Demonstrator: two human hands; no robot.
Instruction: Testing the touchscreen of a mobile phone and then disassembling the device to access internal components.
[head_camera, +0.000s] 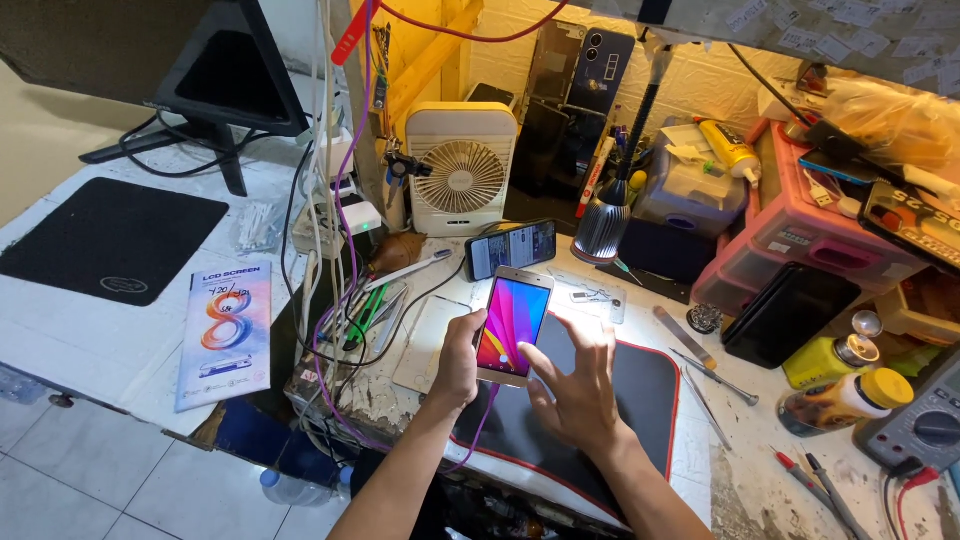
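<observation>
My left hand grips the left edge of a gold-framed smartphone, held upright above a black work mat with red trim. Its screen is lit in pink, purple and orange. A purple cable runs from the phone's lower end down over the bench edge. My right hand hovers just right of the phone, fingers spread, with the index finger close to the lower right of the screen. It holds nothing.
A second phone leans lit behind, in front of a small cream fan. A lamp, screwdrivers, glue bottles, pink drawers, a multimeter, tangled cables and a flat product box surround the mat.
</observation>
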